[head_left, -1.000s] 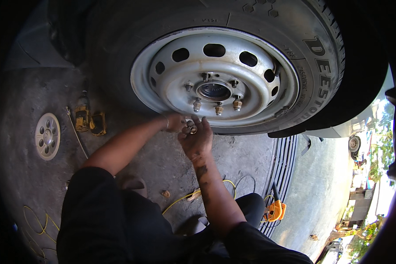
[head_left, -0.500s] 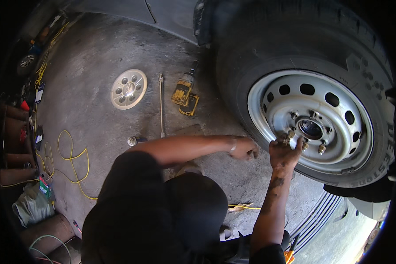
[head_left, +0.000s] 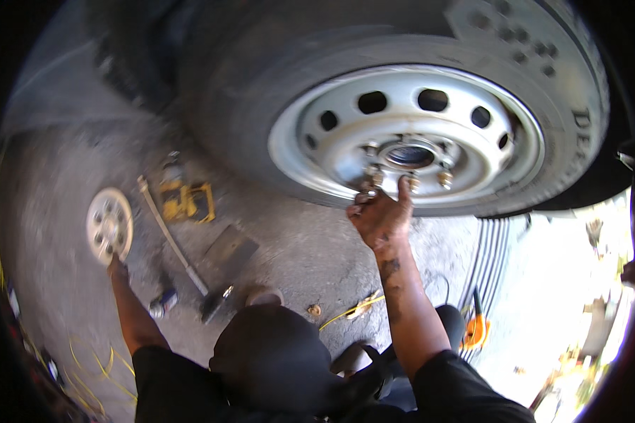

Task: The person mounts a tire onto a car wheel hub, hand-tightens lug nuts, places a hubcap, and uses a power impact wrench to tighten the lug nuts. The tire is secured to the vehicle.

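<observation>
My left hand [head_left: 118, 266] reaches out at the far left to the near edge of a pale round wheel cover [head_left: 110, 224] with several holes. Its fingers are blurred, and whether they grip the cover is unclear. My right hand [head_left: 381, 220] is raised at the lower rim of a silver steel wheel [head_left: 331, 158]. The thumb points up, and the other fingers curl round a small shiny lug nut [head_left: 367, 190]. Close above the fingertips, several brass-coloured lug nuts [head_left: 444, 179] sit on the studs around the hub [head_left: 410, 155].
A big black tire [head_left: 240, 120] surrounds the wheel. On the concrete floor lie a long metal bar [head_left: 173, 236], a yellow and black power tool [head_left: 185, 201], a can [head_left: 164, 303] and a flat dark plate [head_left: 231, 252]. An orange tool [head_left: 476, 331] stands at right, and yellow cord [head_left: 106, 366] trails at left.
The view has swung toward the wheel. My left hand has gone from beside the tire out left to the wheel cover. My right hand stays by the lug nuts, slightly below them.
</observation>
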{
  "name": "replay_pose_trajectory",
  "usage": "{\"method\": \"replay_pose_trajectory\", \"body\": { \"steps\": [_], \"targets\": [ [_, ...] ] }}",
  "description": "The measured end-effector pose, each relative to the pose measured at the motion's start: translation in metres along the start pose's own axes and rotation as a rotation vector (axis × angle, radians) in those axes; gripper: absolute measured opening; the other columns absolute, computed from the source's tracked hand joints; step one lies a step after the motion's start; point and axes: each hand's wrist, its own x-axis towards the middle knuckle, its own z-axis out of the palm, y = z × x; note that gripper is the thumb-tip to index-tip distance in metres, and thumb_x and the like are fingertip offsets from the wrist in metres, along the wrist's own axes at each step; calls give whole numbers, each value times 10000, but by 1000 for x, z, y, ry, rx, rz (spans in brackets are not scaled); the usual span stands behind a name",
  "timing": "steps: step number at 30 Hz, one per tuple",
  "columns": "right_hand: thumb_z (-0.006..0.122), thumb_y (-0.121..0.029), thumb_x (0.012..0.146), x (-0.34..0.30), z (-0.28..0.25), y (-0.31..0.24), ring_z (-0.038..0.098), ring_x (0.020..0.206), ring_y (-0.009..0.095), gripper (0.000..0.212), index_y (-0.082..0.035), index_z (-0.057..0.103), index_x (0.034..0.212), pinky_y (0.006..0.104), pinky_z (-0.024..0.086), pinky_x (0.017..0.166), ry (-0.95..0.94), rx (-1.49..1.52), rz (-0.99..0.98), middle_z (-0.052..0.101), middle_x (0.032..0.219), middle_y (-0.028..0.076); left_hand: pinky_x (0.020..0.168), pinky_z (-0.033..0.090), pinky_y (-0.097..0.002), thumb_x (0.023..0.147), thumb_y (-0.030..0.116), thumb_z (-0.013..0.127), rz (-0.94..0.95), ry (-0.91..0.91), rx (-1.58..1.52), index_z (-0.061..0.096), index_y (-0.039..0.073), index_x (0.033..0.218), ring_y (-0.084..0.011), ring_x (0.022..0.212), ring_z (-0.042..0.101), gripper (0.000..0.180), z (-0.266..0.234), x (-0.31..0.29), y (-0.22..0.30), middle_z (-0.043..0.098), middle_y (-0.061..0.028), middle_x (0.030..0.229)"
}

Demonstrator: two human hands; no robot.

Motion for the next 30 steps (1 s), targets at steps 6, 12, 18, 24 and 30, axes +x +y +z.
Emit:
{"method": "replay_pose_trajectory", "body": {
  "steps": [6,12,18,24,30],
  "targets": [
    [433,-445,1045,3,1,-4,517,731,107,343,-143,596,1065,283,403,672,-18,-31,42,574,856,-7,703,479,-332,999,484,508,-132,-218,-390,563,76,1232,-221,797,588,473,44,12,-7,593,-49,933],
    [580,-290,1015,-2,11,7,547,810,125,131,-160,574,996,337,472,766,184,116,-114,565,932,-7,725,505,-421,932,376,589,38,205,-143,660,75,1059,-243,828,624,334,12,-2,33,652,-108,976],
    [635,-255,993,-1,13,7,582,814,163,186,-108,576,1091,328,502,745,212,25,-160,590,950,47,863,484,-429,939,371,590,202,418,-388,576,-4,1223,-303,972,636,471,-61,-64,62,665,-198,1150],
    [662,-98,940,10,17,27,609,786,173,159,-97,542,1045,341,516,658,359,97,-313,602,943,46,701,504,-487,912,391,633,340,441,-361,533,-71,1216,-333,851,631,563,-125,-122,118,660,-218,1073],
    [542,-223,843,-33,-24,-10,534,684,172,79,-182,497,893,336,387,589,275,252,-32,519,749,-6,695,532,-419,944,318,633,497,376,-489,474,-60,1337,-291,924,653,567,-168,-215,142,637,-206,1174]
  ]
}}
